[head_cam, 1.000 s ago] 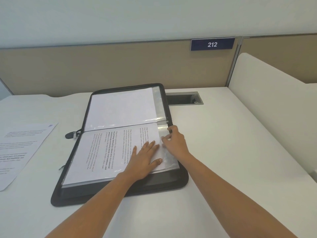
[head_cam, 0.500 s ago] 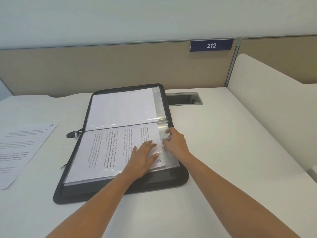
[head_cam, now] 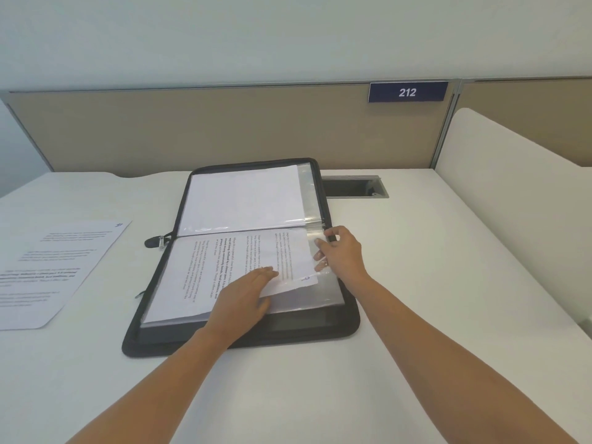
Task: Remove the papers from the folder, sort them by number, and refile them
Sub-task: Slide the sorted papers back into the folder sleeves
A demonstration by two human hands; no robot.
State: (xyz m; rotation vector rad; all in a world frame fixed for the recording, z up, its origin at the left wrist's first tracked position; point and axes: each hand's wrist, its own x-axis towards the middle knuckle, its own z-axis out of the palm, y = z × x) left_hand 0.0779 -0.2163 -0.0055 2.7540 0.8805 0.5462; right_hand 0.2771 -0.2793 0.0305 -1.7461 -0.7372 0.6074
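printed sheet [head_cam: 237, 274] lying on lower half of open black folder [head_cam: 243, 334] at frame centre, its lower right corner lifting off clear sleeve [head_cam: 323, 293], left hand [head_cam: 243, 299] pinching that corner, fingers on top, thumb tucked under, right hand [head_cam: 342, 254] gripping sleeve's right edge, loose sheet [head_cam: 54, 270] lying at left of frame on white desk [head_cam: 448, 283]

A single head-worn wide-angle camera looks forward and down, close over the desk [head_cam: 432, 267], toward the partition [head_cam: 224, 129].
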